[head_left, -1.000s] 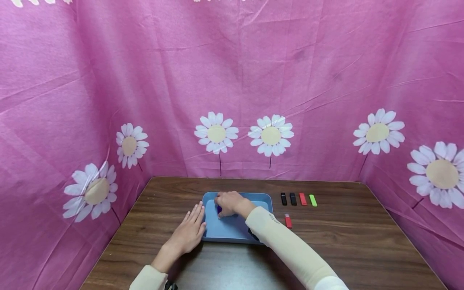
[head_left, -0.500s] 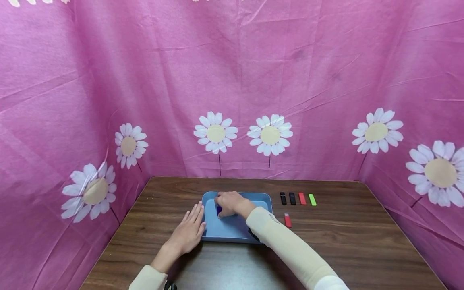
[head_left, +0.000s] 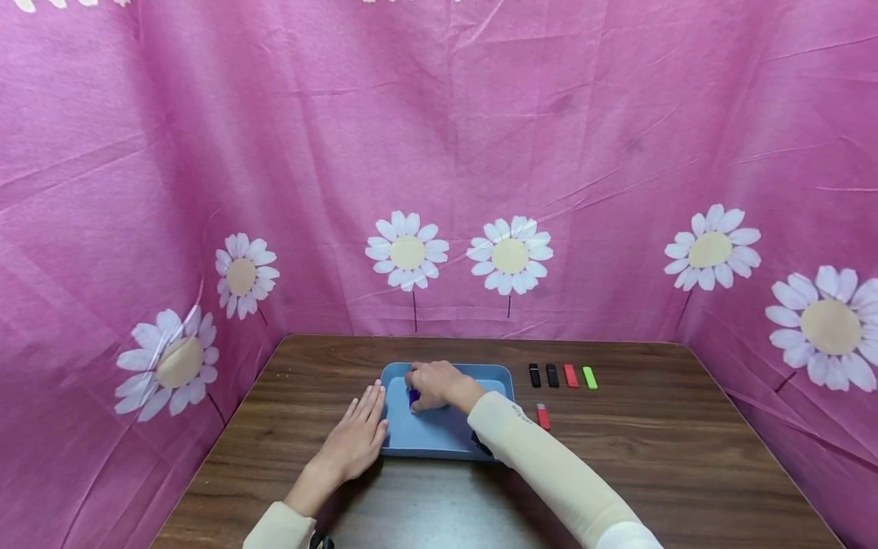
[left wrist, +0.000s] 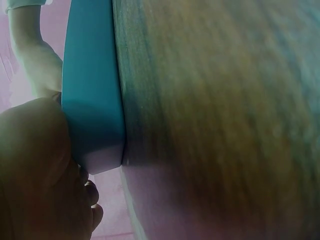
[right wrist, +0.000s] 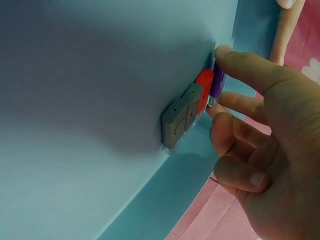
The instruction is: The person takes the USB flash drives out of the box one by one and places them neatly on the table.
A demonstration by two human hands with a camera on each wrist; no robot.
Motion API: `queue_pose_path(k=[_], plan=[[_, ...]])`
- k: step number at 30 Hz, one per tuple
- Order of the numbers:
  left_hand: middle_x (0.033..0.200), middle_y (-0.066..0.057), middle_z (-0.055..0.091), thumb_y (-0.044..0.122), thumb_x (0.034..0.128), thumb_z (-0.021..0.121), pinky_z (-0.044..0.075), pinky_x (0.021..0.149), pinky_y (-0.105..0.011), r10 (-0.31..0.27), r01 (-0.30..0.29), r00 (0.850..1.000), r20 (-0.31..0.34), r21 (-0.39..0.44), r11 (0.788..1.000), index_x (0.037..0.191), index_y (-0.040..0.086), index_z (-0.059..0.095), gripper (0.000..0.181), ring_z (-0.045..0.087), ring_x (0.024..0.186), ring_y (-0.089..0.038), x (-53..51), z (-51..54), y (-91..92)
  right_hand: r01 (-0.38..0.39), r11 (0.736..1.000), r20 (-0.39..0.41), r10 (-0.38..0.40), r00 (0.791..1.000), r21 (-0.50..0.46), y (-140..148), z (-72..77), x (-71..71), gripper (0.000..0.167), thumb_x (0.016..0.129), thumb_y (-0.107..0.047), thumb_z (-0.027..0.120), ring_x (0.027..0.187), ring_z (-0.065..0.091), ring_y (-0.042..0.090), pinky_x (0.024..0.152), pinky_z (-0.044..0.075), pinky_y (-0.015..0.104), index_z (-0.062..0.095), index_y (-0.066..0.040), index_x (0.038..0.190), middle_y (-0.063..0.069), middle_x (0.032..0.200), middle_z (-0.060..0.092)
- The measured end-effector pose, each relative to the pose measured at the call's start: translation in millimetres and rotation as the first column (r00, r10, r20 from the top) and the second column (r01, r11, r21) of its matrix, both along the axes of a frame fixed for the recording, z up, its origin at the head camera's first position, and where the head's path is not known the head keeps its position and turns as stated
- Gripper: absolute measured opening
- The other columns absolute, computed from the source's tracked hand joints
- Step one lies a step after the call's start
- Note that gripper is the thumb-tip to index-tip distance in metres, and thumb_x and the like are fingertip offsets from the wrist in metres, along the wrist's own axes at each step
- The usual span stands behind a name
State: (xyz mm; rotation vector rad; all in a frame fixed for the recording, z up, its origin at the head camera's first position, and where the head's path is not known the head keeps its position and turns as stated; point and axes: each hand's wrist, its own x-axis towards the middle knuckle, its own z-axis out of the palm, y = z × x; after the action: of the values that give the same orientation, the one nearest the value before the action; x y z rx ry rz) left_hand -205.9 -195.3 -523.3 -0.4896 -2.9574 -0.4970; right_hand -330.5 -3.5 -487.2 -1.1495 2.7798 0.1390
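In the head view my right hand (head_left: 437, 385) reaches into the blue tray (head_left: 425, 441). Its thumb and a finger pinch a purple USB stick (right wrist: 217, 82) with a metal end. The stick stands beside a red USB stick (right wrist: 204, 80) and two grey ones, a nearer grey stick (right wrist: 174, 122) and a farther grey stick (right wrist: 192, 100). These lie side by side on the tray floor near its wall; in the head view the right hand hides them. My left hand (head_left: 350, 441), fingers straight, rests against the tray's left side.
Right of the tray, a row on the wooden table (head_left: 658, 435) holds two black sticks (head_left: 543, 375), a red stick (head_left: 571, 375) and a green stick (head_left: 590, 377). Another red stick (head_left: 543, 416) lies nearer. A pink flowered cloth (head_left: 453, 152) surrounds the table's back and sides.
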Motion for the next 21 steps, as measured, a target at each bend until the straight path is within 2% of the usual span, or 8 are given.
queue_pose_path(k=[3,9,13,21], plan=[[0.174,-0.024,0.029,0.021,0.1128,0.046,0.028,0.131,-0.06,0.0,0.0,1.0,0.001,-0.001,1.0,0.163,-0.009,0.033,0.06,0.03,0.161,-0.041,-0.4,0.1,0.2,-0.003,1.0,0.009,0.003,1.0,-0.016,2.7,3.1,0.6,0.053,0.096,-0.053,0.076,0.103,0.067,0.014,0.102,0.06,0.038,0.07,-0.022,0.139,0.002,0.145,0.065],[0.17,-0.027,0.035,0.02,0.112,0.048,0.031,0.128,-0.062,-0.012,0.012,0.999,-0.05,0.004,1.0,0.159,-0.01,0.038,0.057,0.036,0.158,-0.044,0.2,-2.9,0.6,0.004,0.999,0.005,-0.004,1.0,-0.041,8.9,4.6,0.5,0.056,0.095,-0.053,0.077,0.11,0.07,0.016,0.106,0.058,0.04,0.069,-0.023,0.141,0.003,0.15,0.062],[0.172,-0.025,0.032,0.02,0.1121,0.049,0.03,0.13,-0.06,-0.002,0.001,1.0,-0.021,-0.031,1.0,0.161,-0.009,0.037,0.058,0.033,0.16,-0.041,0.4,-0.8,1.3,0.01,0.997,0.008,-0.009,1.0,-0.072,13.9,5.5,1.9,0.055,0.095,-0.052,0.078,0.107,0.069,0.016,0.107,0.058,0.04,0.07,-0.023,0.141,0.003,0.151,0.061],[0.173,-0.024,0.029,0.021,0.1121,0.049,0.028,0.131,-0.059,-0.007,0.006,1.0,-0.023,-0.06,0.998,0.162,-0.009,0.035,0.059,0.03,0.162,-0.04,-1.4,1.9,0.9,-0.037,0.985,-0.012,0.036,0.999,-0.168,27.3,11.8,5.8,0.052,0.093,-0.048,0.081,0.087,0.062,0.011,0.089,0.061,0.034,0.073,-0.018,0.135,0.001,0.127,0.067]])
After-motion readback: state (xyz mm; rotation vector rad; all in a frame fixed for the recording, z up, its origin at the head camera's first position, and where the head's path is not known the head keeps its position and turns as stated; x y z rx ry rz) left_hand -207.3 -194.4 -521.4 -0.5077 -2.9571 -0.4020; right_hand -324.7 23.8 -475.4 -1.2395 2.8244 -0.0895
